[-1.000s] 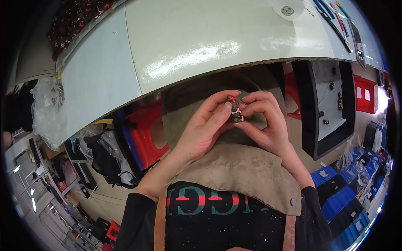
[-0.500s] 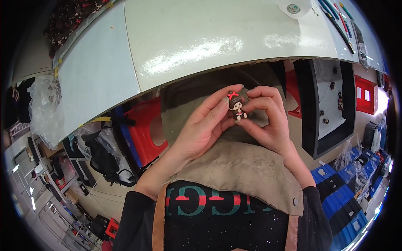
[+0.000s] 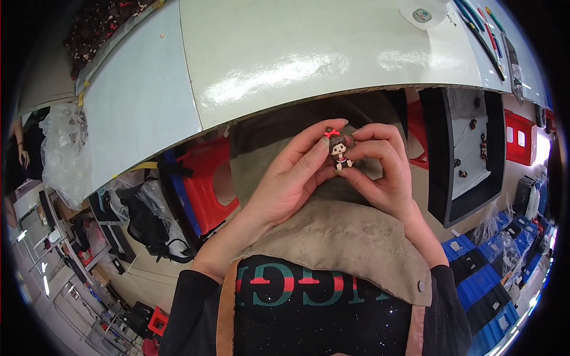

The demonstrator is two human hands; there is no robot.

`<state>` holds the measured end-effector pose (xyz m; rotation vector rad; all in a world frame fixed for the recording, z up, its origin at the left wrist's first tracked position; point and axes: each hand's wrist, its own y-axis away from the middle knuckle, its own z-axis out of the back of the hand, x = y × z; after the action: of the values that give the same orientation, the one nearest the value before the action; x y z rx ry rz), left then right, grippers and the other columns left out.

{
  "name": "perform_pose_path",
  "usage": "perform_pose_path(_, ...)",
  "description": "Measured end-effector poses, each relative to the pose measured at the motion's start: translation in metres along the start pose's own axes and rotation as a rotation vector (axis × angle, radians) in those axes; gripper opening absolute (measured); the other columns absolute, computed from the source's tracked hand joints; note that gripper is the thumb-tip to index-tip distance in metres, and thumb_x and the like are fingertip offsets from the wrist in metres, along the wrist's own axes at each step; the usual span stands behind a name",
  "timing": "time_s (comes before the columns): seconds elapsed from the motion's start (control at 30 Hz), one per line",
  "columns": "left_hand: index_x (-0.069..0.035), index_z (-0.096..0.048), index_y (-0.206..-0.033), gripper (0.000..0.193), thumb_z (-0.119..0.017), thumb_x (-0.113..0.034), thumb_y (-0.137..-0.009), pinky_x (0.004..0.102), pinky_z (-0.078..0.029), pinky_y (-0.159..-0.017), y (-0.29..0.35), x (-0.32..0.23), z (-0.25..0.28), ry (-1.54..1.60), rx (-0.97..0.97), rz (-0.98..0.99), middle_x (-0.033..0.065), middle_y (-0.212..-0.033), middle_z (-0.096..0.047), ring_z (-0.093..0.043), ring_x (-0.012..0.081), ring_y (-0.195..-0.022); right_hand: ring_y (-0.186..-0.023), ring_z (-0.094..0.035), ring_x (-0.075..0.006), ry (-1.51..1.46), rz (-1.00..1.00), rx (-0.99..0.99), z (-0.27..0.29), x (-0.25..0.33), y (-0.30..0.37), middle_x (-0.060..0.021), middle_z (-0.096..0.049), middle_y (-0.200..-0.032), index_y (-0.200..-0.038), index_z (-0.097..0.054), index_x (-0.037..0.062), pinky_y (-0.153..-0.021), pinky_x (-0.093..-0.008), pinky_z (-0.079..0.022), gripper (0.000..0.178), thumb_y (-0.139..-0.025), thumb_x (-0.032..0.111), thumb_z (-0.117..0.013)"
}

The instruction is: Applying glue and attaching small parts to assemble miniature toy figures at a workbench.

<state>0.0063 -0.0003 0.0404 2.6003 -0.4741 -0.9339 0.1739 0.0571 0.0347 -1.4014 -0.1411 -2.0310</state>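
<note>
The figurine [image 3: 338, 149] sits between my left hand [image 3: 294, 171] at nine o'clock and my right hand [image 3: 387, 169] at three, with the tabletop [image 3: 279, 35] at twelve, tools [image 3: 496, 68] on it at two, and a tray [image 3: 438, 166] holding small pieces [image 3: 483, 147] farther out at three.

1. Desk [image 3: 267, 32]: pale, glossy top; a seam divides the bluish left panel from the greenish main surface.
2. Right end: slender tools [image 3: 490, 59] in black, blue, red and green lie near one another; a flat dark-edged item [image 3: 512, 68] lies beside them.
3. Far side, right of centre: white piece [image 3: 408, 9] bearing a small greenish disc [image 3: 422, 15].
4. Upper left: heap of small dark and red pieces [image 3: 98, 35]; direct contact undetermined.
</note>
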Motion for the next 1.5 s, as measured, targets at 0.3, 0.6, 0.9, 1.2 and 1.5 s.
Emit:
perform_pose_path(0.3,-0.008,-0.040,-0.134,0.039,-0.045,-0.022,-0.098,0.0333,-0.044,-0.094,0.002,0.004,0.004,-0.052,0.010,-0.062,0.0074,-0.122,-0.052,-0.051,0.0154,-0.112,-0.086,-0.057,-0.0202,0.069,0.102,-0.048,-0.003,-0.003,0.000,-0.0083,-0.052,-0.102,-0.094,-0.062,0.0081,-0.067,-0.0278,-0.050,0.035,-0.065,-0.004,-0.076)
perform_pose_path(0.6,-0.008,-0.043,-0.130,0.033,-0.046,-0.016,-0.097,0.0310,-0.046,-0.093,0.001,0.009,0.006,-0.182,0.031,-0.172,0.0068,-0.121,-0.053,-0.052,0.0143,-0.110,-0.088,-0.056,-0.0242,0.217,0.225,-0.038,0.000,-0.010,0.002,-0.0084,-0.056,-0.098,-0.097,-0.061,0.0082,-0.070,-0.0321,-0.048,0.043,-0.059,-0.004,-0.077)
perform_pose_path(0.9,-0.006,-0.043,-0.129,0.033,-0.045,-0.016,-0.098,0.0302,-0.047,-0.092,0.005,0.012,0.012,-0.176,0.015,-0.170,0.0078,-0.120,-0.053,-0.054,0.0147,-0.109,-0.089,-0.058,-0.0237,0.229,0.063,0.027,-0.003,-0.007,0.008,-0.0099,-0.056,-0.097,-0.091,-0.058,0.0059,-0.072,-0.0315,-0.049,0.036,-0.062,-0.003,-0.077)
perform_pose_path(1.2,-0.007,-0.043,-0.129,0.033,-0.046,-0.018,-0.098,0.0304,-0.047,-0.090,0.004,0.011,0.009,-0.156,-0.024,-0.111,0.0079,-0.120,-0.054,-0.054,0.0147,-0.107,-0.085,-0.057,-0.0230,0.115,0.074,-0.090,-0.010,-0.007,0.008,-0.0072,-0.055,-0.097,-0.093,-0.060,0.0088,-0.067,-0.0321,-0.048,0.036,-0.063,0.001,-0.078)
perform_pose_path(1.5,-0.006,-0.045,-0.128,0.033,-0.048,-0.016,-0.097,0.0276,-0.047,-0.089,-0.007,0.011,0.011,-0.276,-0.004,-0.178,0.0053,-0.115,-0.055,-0.055,0.0116,-0.104,-0.084,-0.056,-0.0233,0.199,0.066,-0.021,-0.005,-0.018,0.001,-0.0060,-0.055,-0.096,-0.091,-0.061,0.0100,-0.067,-0.0320,-0.046,0.034,-0.062,0.002,-0.077)
